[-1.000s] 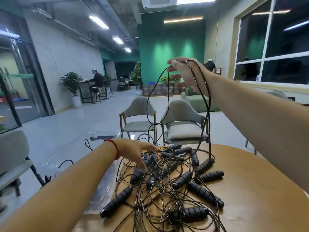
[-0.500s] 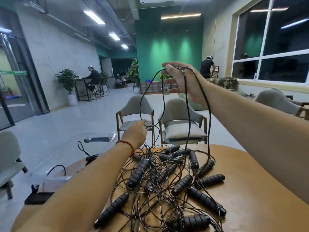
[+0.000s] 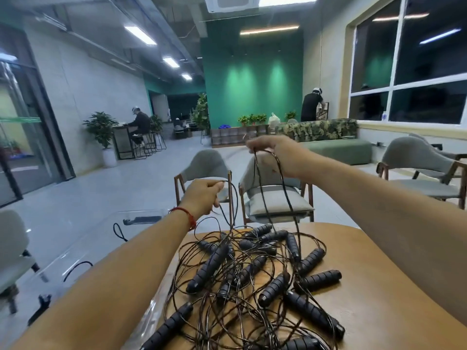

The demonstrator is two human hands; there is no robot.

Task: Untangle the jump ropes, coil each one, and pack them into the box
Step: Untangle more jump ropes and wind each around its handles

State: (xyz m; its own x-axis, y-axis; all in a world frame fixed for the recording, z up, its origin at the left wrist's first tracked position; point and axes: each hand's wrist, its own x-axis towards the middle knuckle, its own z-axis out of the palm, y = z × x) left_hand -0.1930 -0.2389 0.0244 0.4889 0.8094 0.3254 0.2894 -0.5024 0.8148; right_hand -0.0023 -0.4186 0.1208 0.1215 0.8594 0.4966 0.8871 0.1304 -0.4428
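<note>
A tangled heap of jump ropes [image 3: 252, 276], thin dark cords with several black ribbed handles, lies on the round wooden table [image 3: 379, 311]. My right hand [image 3: 275, 152] is raised above the far side of the heap, pinching a loop of cord [image 3: 283, 190] that hangs down into the pile. My left hand [image 3: 202, 194], with a red string on the wrist, is lifted above the heap's left side and closed on another strand that curves down to the pile. A clear plastic box [image 3: 83, 253] stands at the table's left, partly behind my left forearm.
Two grey cushioned chairs [image 3: 275, 195] stand just beyond the table's far edge. Another grey chair [image 3: 419, 170] is at the right, one more at the far left. People sit and stand far back in the room. Open floor lies to the left.
My right hand has come down lower with its loop of cord. My left hand rose off the heap and closed on a strand. The view tilted up a little.
</note>
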